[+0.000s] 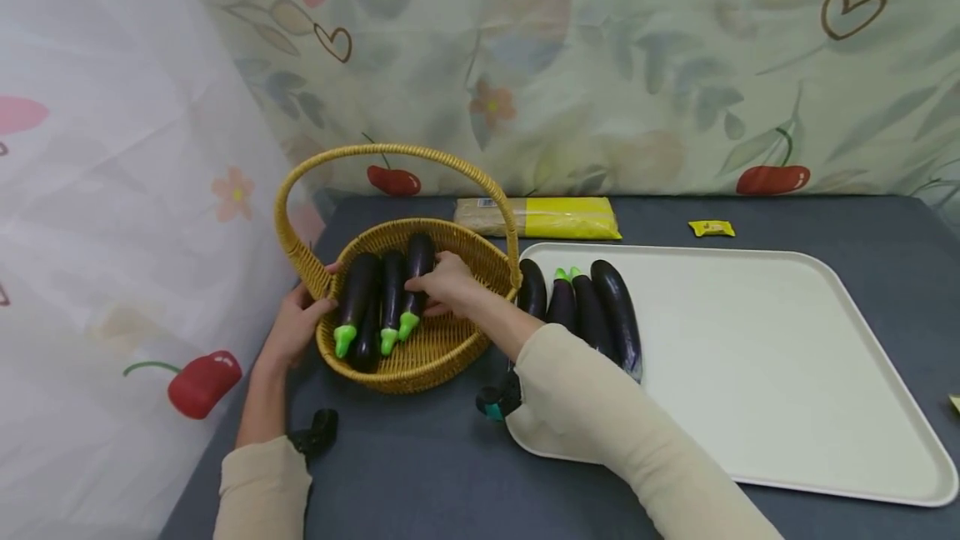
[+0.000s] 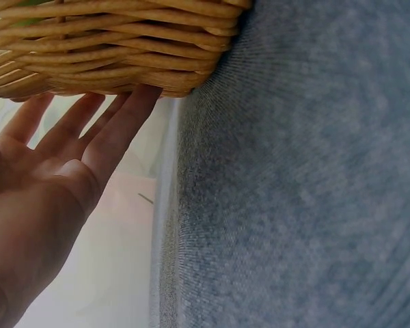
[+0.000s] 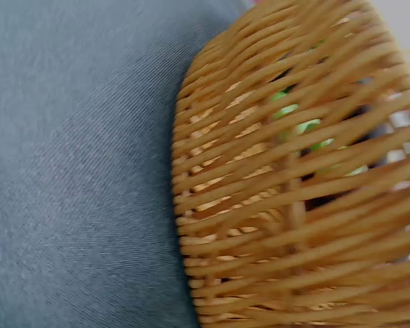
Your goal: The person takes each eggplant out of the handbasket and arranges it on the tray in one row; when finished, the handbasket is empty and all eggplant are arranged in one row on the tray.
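Head view shows us a round woven yellow wicker basket with a tall arched handle, sitting on a grey cloth-covered table at about 9 o'clock from a large cream rectangular plastic tray. We see our left hand resting against the basket's outer wall at its 9 o'clock side; the left wrist view confirms straight, relaxed fingers touching the weave. Our right hand reaches inside the basket, fingers curled over a dark purple toy eggplant with a bright green stem, the rightmost of several lying side by side there. Four more dark purple eggplants lie on the tray's left end. At 12 o'clock from the basket lies a yellow and tan plastic packet; a small yellow wrapper sits farther right.
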### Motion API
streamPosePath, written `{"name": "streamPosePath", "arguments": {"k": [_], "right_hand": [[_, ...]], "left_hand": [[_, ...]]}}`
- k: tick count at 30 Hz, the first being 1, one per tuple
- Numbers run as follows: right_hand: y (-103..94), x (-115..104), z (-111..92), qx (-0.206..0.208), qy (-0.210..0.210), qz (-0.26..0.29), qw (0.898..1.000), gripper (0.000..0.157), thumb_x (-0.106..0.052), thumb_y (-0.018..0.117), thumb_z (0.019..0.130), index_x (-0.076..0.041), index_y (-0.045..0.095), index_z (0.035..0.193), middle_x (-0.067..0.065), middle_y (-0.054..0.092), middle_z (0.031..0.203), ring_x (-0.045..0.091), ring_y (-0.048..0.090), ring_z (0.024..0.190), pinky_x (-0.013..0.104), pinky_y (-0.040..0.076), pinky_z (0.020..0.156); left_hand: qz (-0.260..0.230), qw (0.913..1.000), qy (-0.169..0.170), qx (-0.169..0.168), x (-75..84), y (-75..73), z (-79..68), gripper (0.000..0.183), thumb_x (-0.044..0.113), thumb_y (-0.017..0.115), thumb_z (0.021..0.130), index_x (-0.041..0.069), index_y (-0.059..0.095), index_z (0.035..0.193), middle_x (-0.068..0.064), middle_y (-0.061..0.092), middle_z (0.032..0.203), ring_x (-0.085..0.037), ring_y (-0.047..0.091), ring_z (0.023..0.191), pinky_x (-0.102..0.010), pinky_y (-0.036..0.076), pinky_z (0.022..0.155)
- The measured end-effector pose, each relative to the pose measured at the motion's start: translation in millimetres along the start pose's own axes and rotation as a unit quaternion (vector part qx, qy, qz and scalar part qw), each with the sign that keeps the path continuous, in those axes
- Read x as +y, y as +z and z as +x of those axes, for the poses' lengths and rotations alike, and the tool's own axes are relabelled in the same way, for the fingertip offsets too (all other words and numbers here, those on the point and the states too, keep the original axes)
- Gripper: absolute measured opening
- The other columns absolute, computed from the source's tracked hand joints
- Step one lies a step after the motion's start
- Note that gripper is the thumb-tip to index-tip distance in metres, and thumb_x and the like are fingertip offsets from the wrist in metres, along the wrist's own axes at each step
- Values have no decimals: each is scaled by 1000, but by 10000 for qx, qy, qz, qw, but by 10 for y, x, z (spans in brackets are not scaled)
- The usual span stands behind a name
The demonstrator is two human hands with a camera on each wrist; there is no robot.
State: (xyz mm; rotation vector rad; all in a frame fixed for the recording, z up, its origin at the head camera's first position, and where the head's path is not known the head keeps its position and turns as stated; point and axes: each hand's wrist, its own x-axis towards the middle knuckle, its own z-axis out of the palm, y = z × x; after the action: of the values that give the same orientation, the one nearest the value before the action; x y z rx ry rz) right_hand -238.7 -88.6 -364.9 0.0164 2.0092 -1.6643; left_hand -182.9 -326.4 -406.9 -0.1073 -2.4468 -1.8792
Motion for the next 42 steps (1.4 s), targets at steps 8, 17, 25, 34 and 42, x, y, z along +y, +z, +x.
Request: {"name": "streamPosePath", "arguments": {"k": [8,17,25,34,42], "right_hand": [[-29,-169,-175,-848,-170,1165,9894,74,-7,65,90,-10,23,150,23,60,112,34,63,98,40,52,78],[-21,-131,-432,-1642,-239,1470,9751,74,-5,63,91,-10,21,151,21,55,120,35,59,106,41,51,79],[-301,-171,-692,-2780,-413,737,9569,70,-5,59,93,-10,20,151,20,55,118,33,61,102,44,50,82],[-804,-164,-999,-3093,-535,-25,9495,71,-7,62,92,-13,23,151,19,54,120,33,61,100,48,48,84],[-1161,-16,-1177,-2865,-511,-223,9565,75,-8,64,91,-9,19,151,21,53,120,31,60,103,46,51,80]], "left_hand": [[23,10000,-59,48,-4,0,-33,53,1,44,94,-1,33,146,-22,38,139,-12,44,107,-19,40,83],[202,9994,-209,203,9,33,-56,53,2,45,94,1,34,146,-21,39,139,-17,40,107,-18,39,81],[39,9998,-132,131,17,42,-17,53,1,45,94,-1,34,146,-21,38,139,-13,42,106,-19,41,81],[2,9999,-119,46,52,19,-13,54,2,45,94,0,34,146,-21,38,138,-12,44,104,-19,41,80],[100,9998,-162,68,78,27,-16,53,4,46,94,3,36,146,-19,40,134,-15,42,105,-19,41,80]]}}
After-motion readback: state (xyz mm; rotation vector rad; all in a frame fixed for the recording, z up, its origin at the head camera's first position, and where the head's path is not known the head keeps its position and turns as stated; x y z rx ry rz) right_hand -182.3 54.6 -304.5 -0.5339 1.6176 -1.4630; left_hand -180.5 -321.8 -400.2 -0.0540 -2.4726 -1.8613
